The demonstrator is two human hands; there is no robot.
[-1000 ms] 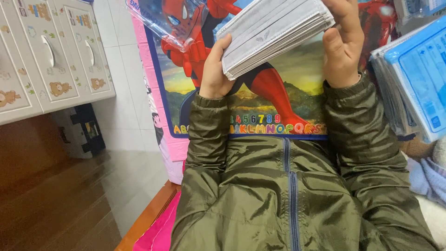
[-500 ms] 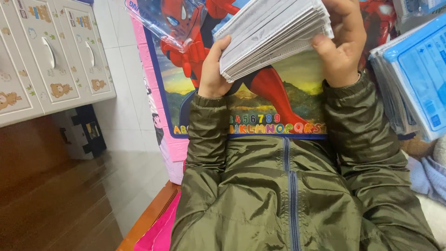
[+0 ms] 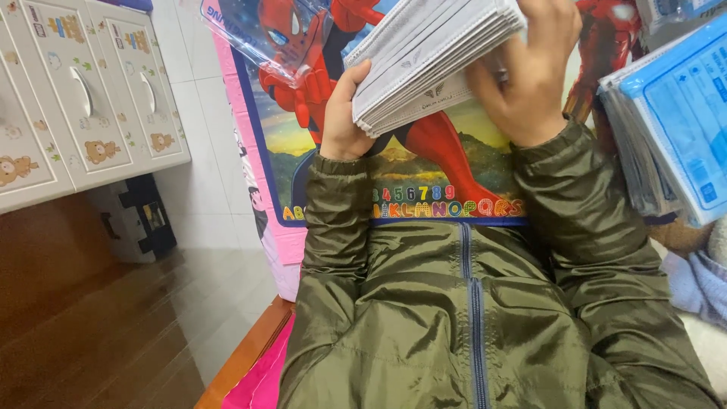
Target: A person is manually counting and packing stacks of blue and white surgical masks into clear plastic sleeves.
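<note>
A thick stack of grey face masks [image 3: 424,57] is held up between both hands in front of my chest. My left hand [image 3: 342,113] supports the stack's lower left end, thumb up along its side. My right hand [image 3: 530,72] grips the stack's right end from above, fingers curled around it. A clear plastic bag [image 3: 284,42] hangs at the upper left of the stack. Behind the hands stands a colourful cartoon board [image 3: 424,174] with a red superhero figure. My olive green jacket [image 3: 469,318] fills the lower view.
A pile of blue-and-clear mask packets [image 3: 674,121] sits at the right. A cream plastic drawer cabinet [image 3: 83,91] with bear stickers stands at the left above a dark wooden floor [image 3: 98,333]. A small black box [image 3: 136,220] rests by the white tiled wall. A pink board edge [image 3: 254,379] is below.
Both hands have lifted the mask stack slightly higher and tilted it. My right hand's fingers have shifted further over the stack's right end.
</note>
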